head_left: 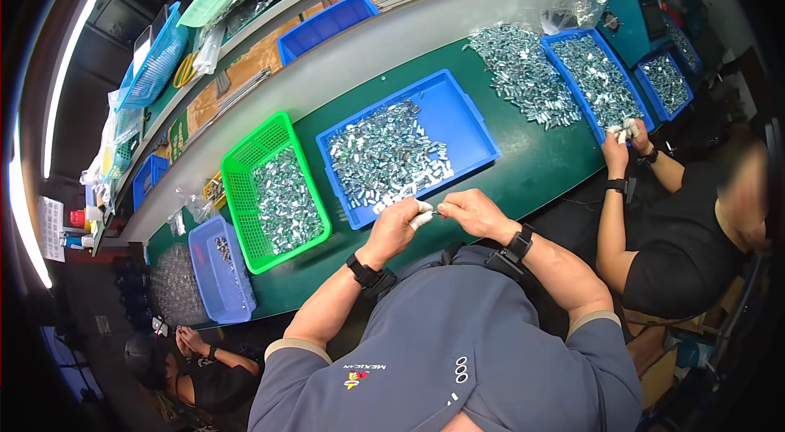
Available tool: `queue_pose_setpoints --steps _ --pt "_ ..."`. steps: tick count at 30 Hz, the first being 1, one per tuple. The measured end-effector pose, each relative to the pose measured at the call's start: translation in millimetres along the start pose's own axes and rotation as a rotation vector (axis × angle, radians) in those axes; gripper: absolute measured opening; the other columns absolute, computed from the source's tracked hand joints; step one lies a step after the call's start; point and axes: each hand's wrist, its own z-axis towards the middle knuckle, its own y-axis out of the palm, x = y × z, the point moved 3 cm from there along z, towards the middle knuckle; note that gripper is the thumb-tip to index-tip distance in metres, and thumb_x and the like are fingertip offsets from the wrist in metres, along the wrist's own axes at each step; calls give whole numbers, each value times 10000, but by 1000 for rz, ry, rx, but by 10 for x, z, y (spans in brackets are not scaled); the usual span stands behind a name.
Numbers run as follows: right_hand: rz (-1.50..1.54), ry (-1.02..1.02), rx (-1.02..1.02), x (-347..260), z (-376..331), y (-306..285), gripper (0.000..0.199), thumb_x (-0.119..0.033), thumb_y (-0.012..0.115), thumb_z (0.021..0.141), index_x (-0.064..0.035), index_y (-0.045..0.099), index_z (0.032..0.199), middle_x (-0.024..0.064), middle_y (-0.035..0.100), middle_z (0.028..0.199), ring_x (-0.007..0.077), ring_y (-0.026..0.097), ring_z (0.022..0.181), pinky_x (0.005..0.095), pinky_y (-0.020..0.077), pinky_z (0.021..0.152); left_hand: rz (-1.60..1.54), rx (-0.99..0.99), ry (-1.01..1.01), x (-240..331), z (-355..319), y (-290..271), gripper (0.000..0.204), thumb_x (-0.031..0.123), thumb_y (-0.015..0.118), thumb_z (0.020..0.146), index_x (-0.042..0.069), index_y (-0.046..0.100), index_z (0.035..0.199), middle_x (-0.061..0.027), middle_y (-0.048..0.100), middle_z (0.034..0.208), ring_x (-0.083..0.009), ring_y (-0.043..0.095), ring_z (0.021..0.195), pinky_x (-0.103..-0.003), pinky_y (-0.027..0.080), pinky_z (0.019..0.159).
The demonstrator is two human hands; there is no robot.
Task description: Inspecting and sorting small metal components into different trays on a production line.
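My left hand [390, 232] and my right hand [476, 214] meet just in front of the near edge of a blue tray [459, 121]. White coverings [422, 216] wrap fingertips of the left hand, whose fingers are pinched together. The right hand is closed too, thumb against fingers, close beside the left fingertips. Whatever they grip is too small to make out. Many small, shiny, cylinder-like metal pieces [384, 146] fill the left and near part of the tray. Left of it, a green perforated basket [239, 201] holds more such pieces.
At far left stands a blue bin [211, 289] with few pieces. Loose pieces [523, 72] are heaped on the green table [327, 117]. A co-worker's hands [625, 138] are over another blue tray [549, 44]; another person [204, 358] sits lower left. A shelf with an empty blue bin [327, 27] runs behind.
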Motion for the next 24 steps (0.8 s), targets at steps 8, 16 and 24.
queue_pose_setpoints --steps 8,16,24 --pt "-229 -470 207 -181 50 8 166 -198 701 943 -35 736 939 120 695 819 286 643 706 397 493 657 -176 -79 -195 -157 -23 -42 149 148 704 978 11 729 1032 -94 737 890 -177 693 776 -334 539 705" --pt "-58 -310 179 8 8 -193 132 -149 718 927 -20 733 954 110 698 834 222 652 719 350 505 669 200 376 -432 -1147 -643 -1043 178 194 675 990 25 729 1013 -143 740 883 -309 705 776 -400 552 732" --pt "209 46 258 431 -267 -213 193 -183 716 939 6 738 976 66 706 775 120 602 672 294 475 627 454 520 -221 -1143 -454 -1216 193 111 786 855 50 736 1031 -168 722 994 -361 689 944 -436 545 838"
